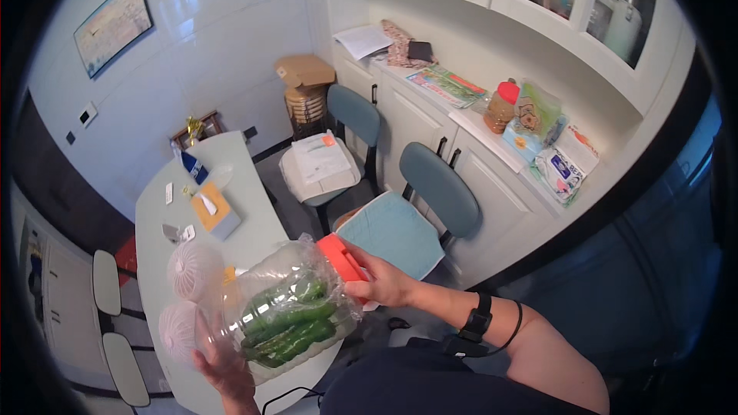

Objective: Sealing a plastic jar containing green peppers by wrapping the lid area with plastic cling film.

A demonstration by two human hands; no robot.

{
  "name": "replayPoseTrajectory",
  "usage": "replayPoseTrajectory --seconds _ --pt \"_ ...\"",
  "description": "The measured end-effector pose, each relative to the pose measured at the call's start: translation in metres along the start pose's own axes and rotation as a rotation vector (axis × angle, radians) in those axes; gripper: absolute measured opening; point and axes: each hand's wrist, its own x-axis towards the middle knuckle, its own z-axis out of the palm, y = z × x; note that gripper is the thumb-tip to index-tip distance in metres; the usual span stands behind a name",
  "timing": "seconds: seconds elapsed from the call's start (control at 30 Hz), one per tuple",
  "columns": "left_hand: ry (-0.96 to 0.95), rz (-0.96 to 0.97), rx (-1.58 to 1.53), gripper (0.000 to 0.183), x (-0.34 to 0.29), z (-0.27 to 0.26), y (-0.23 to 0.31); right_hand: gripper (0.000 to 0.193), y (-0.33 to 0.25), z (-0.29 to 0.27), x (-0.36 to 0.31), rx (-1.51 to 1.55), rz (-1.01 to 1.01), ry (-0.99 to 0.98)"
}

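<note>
Tilted on its side above the table, a big clear plastic jar [238, 292] holds several long green vegetables [292, 323], which look like cucumbers. Its red lid [338, 260] points to the upper right, and crinkled clear film sticks out around the neck. The fingers of my right hand [380, 280] are closed on the lid's edge. At the other end my left hand [228, 369] supports the jar's base, part of it seen through the plastic. Close to the left hand are two round things in white netting [194, 270].
The pale table [157, 238] also bears a tissue box [219, 211] and a dark blue packet [194, 167]. Two blue-backed chairs [438, 188] stand beyond it. Along the white cabinet's counter [484, 132] lie papers, bags and another red-lidded jar [501, 107]. More chairs [108, 283] line the left.
</note>
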Motion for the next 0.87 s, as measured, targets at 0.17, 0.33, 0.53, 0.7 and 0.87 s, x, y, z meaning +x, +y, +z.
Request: replayPoseTrajectory --seconds 0.17,0.33,0.53,0.7,0.87 --pt "0.017 -0.035 0.023 0.103 0.028 0.048 -0.020 0.101 0.017 -0.046 -0.005 0.079 -0.019 0.047" --pt "0.047 -0.088 0.064 0.103 0.059 0.093 -0.062 0.097 0.036 -0.113 -0.007 0.068 -0.010 0.080" --pt "0.028 -0.032 0.126 0.090 0.107 0.167 -0.105 0.090 0.038 -0.217 -0.001 0.235 0.167 0.030" --pt "0.027 0.004 0.249 0.094 0.133 0.207 -0.116 0.095 0.045 -0.265 -0.017 0.199 0.023 0.000" --pt "-0.163 -0.131 0.401 0.103 0.158 0.234 -0.114 0.101 0.056 -0.282 -0.014 0.595 -0.091 -0.171"
